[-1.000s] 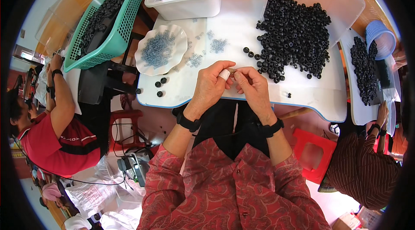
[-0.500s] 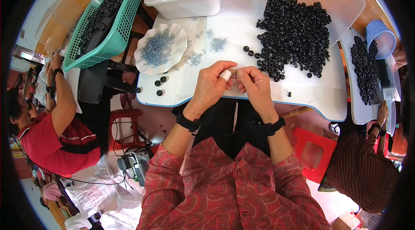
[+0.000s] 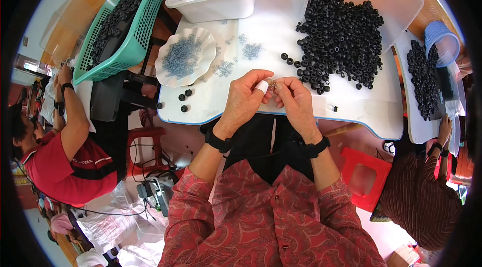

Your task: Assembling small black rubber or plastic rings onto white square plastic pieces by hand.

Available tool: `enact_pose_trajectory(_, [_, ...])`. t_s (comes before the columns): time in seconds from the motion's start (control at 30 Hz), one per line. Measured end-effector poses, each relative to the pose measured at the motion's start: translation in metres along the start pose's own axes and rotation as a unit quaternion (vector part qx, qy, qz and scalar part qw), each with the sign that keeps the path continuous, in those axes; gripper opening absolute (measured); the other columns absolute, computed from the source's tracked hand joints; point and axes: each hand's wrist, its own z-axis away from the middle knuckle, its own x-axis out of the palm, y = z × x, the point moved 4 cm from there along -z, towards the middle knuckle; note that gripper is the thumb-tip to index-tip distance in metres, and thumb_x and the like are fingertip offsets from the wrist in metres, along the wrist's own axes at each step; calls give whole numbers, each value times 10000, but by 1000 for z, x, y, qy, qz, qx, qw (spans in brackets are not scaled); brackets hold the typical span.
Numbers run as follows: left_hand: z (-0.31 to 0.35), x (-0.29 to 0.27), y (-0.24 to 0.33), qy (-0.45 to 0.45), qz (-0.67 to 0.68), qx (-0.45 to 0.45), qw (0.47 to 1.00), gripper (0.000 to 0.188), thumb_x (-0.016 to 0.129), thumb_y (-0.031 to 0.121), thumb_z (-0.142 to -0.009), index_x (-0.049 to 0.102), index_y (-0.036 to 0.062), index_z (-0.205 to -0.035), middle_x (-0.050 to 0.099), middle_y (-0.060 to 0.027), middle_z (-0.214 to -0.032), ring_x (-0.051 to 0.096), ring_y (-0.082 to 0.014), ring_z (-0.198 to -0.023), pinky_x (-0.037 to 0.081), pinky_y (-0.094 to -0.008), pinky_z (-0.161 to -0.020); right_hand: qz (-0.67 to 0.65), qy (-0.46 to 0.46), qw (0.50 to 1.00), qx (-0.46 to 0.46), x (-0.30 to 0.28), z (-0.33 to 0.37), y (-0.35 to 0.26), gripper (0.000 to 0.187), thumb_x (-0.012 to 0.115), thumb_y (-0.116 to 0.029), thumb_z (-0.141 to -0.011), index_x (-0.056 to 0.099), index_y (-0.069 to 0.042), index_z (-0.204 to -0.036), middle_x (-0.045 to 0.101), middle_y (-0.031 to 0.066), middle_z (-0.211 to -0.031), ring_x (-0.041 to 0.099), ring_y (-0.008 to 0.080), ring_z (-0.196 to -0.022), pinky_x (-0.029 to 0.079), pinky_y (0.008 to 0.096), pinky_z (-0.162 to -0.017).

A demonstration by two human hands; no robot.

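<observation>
Both hands meet over the near edge of the white table (image 3: 271, 31), fingertips together. My left hand (image 3: 246, 95) is closed in a pinch, with a white covering (image 3: 261, 86) on one finger. My right hand (image 3: 295, 99) pinches from the other side. Between the fingertips is something tiny, too small to name. Ahead and to the left, a scalloped white plate (image 3: 202, 68) bears a heap of small clear-bluish rings (image 3: 181, 59), and more such rings (image 3: 252, 51) lie loose beside it. A large pile of small black round parts with holes (image 3: 341, 41) spreads at the far right.
A white tub (image 3: 216, 8) and a green basket (image 3: 145, 18), both with black parts, stand at the far left. A clear bin (image 3: 396, 1) lies behind the pile. Co-workers sit left (image 3: 65, 166) and right (image 3: 422, 201). A red stool (image 3: 365, 177) stands below the table.
My hands stay together at nearly the same place, with only slight finger movement. The whole view has shifted a little; nothing on the table has visibly moved.
</observation>
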Motion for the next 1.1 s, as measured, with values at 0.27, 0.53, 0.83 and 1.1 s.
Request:
enact_pose_trajectory(0.27, [2,0,0,7,18,25,1000,277,568,-57,-885,628,-9,-1151,676,-62,-902,639,-107,-759,544,-242,-672,6,10,1000,-11,1,0,0,174,531,-174,-1012,595,-14,-1037,616,22,-887,546,59,-702,469,202,-604])
enact_pose_trajectory(0.53, [5,-4,7,54,-76,115,989,327,608,-80,-836,639,20,-1145,700,-110,-927,692,-168,-821,558,-275,-715,44,2,999,29,2,-3,-11,253,575,-265,-991,613,-30,-905,585,-9,-745,524,41,-612,422,197,-529])
enact_pose_trajectory(0.83, [7,-1,12,59,-199,183,961,341,610,-87,-831,644,21,-1152,714,-123,-964,707,-180,-873,570,-280,-767,21,-25,999,38,-1,-6,-7,215,562,-207,-989,639,-8,-956,618,11,-800,523,44,-621,425,199,-539])
enact_pose_trajectory(1.1, [5,1,14,57,-208,193,957,329,603,-95,-828,648,25,-1131,704,-116,-934,696,-182,-834,561,-281,-739,-6,-16,999,47,-1,-5,-7,185,562,-183,-983,628,-10,-984,614,13,-835,523,45,-642,427,197,-552])
